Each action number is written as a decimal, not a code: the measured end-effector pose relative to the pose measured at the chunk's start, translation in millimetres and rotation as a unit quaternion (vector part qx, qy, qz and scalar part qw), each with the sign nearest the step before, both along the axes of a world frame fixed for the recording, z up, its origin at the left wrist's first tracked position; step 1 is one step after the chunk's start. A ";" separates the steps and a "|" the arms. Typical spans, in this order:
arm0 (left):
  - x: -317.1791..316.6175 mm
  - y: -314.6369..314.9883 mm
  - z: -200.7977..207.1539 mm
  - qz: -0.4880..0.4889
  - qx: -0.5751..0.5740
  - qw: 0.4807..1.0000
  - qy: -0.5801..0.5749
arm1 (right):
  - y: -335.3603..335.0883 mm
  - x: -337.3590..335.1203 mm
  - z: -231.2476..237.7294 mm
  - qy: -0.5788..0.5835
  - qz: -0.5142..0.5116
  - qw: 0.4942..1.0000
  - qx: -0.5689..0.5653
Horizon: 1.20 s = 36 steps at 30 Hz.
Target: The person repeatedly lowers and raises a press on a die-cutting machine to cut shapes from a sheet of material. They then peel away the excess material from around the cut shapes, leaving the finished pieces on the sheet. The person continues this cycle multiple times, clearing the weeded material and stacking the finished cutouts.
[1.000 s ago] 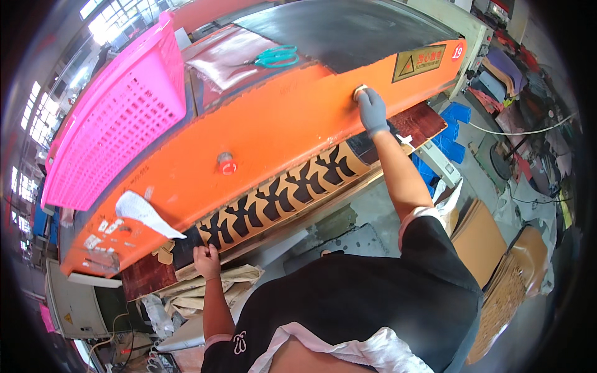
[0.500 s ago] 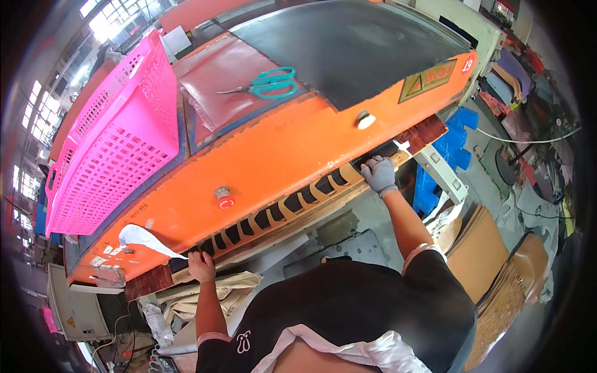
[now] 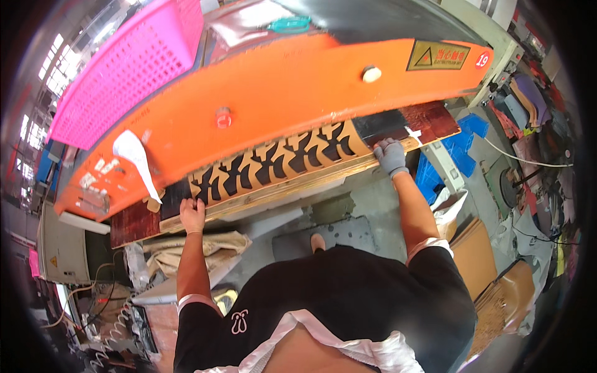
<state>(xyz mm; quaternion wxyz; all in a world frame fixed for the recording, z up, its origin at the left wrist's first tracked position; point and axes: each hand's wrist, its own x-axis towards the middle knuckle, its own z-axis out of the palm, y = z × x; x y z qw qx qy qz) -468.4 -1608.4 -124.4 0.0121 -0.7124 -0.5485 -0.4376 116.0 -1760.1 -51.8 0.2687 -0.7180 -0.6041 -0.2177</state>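
Note:
A long wooden board [image 3: 292,184] juts out from under the orange machine. On it lies a tan sheet [image 3: 357,142] with rows of curved cut-outs, black showing through them. My bare left hand [image 3: 193,216] is closed on the board's near edge, left of the sheet, fingers curled over the top. Toward the right end, my right hand [image 3: 391,158], in a grey glove, is closed over the same edge. The thumbs' grip underneath is hidden. The back part of the board disappears beneath the machine.
The orange machine front [image 3: 273,93] carries a red button [image 3: 223,118] and a pale knob [image 3: 371,74]. Above stand a pink basket [image 3: 134,74] and teal-handled scissors [image 3: 290,25]. A white curved piece [image 3: 134,155] hangs at left. Brown sheets [image 3: 472,255] stand at right.
The board has come out toward me from under the machine, both hands staying on its edge. Much more of the tan sheet shows. My view has shifted too.

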 end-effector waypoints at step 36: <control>125.9 -267.9 11.1 -0.229 -0.077 0.962 0.124 | -157.3 -308.9 -21.5 0.036 0.029 0.998 -0.046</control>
